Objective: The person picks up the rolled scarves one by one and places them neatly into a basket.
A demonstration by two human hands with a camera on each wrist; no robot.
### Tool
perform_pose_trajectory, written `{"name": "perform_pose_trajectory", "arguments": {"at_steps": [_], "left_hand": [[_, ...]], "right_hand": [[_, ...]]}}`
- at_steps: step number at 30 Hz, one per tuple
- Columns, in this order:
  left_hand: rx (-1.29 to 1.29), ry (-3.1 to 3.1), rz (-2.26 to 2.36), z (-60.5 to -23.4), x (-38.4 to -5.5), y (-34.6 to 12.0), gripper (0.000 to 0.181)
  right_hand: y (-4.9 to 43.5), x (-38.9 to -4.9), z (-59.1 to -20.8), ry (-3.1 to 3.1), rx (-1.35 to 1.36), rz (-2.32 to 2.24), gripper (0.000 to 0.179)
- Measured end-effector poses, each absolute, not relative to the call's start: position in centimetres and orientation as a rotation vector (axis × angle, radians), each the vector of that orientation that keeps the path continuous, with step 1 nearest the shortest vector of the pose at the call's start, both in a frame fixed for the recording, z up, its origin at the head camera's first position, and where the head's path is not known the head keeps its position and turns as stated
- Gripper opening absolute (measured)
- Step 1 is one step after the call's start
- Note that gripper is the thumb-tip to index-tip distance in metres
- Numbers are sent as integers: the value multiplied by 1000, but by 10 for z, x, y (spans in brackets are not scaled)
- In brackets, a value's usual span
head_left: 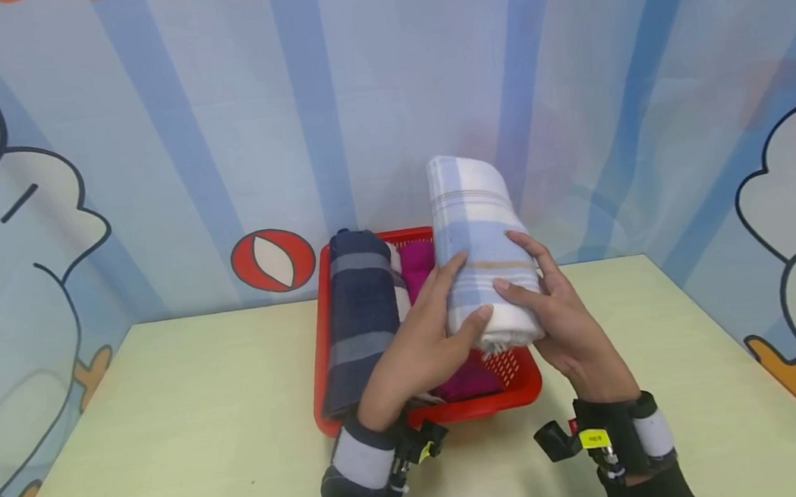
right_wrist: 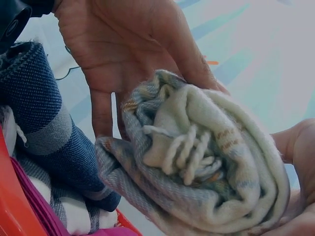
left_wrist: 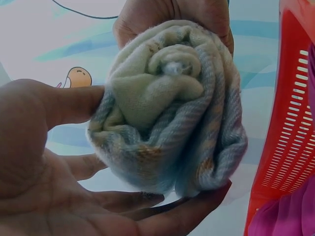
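Note:
A rolled-up white scarf [head_left: 487, 251] with pale blue plaid bands and a thin tan stripe tilts over the right side of a red basket [head_left: 496, 403]. My left hand [head_left: 424, 346] grips its left side near the lower end, thumb on top. From the right, my right hand [head_left: 566, 314] holds the same roll, fingers along its side. Both wrist views look into the coiled ends of the scarf [left_wrist: 162, 118], and loose fringe [right_wrist: 189, 152] shows at one end. Inside the basket lies a navy roll [head_left: 357, 312] with grey bands, beside magenta cloth [head_left: 471, 381].
A white and grey cloth [head_left: 400, 279] is tucked between the navy roll and the magenta cloth. The basket stands on a pale yellow table [head_left: 223, 411], near its back edge. Behind it rises a blue striped backdrop [head_left: 390, 112] with cartoon drawings.

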State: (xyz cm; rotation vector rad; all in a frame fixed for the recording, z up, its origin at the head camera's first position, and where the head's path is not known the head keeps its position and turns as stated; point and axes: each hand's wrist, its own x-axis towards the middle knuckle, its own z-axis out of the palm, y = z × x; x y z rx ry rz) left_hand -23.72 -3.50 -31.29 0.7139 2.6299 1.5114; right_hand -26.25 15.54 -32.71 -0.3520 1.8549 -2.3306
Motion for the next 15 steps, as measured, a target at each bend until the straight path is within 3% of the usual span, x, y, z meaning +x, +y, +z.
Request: {"name": "perform_pose_trajectory", "arguments": {"at_steps": [15], "left_hand": [[710,2660,1502,-314,-239,-41,70]], "right_hand": [[154,-265,-332,1854,-367,-2268,66]]}}
